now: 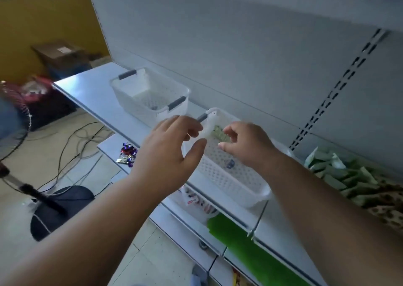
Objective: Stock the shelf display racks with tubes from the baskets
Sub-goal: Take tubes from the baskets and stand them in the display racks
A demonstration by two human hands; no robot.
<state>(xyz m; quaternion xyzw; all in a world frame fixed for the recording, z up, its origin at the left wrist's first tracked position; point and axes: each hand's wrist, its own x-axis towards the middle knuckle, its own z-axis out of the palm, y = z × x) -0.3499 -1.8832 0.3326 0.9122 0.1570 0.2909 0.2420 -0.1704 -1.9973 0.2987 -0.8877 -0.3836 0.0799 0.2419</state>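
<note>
Both hands hovered over the near white basket on the shelf: the left hand spread wide at about nine o'clock of its grey-handled end, while the right hand at twelve o'clock curled thumb and fingers around a pale green tube, blurred and half hidden. A second basket stood at eleven o'clock, its contents hard to make out. More greenish tubes lay heaped at three o'clock, cut off by the frame.
</note>
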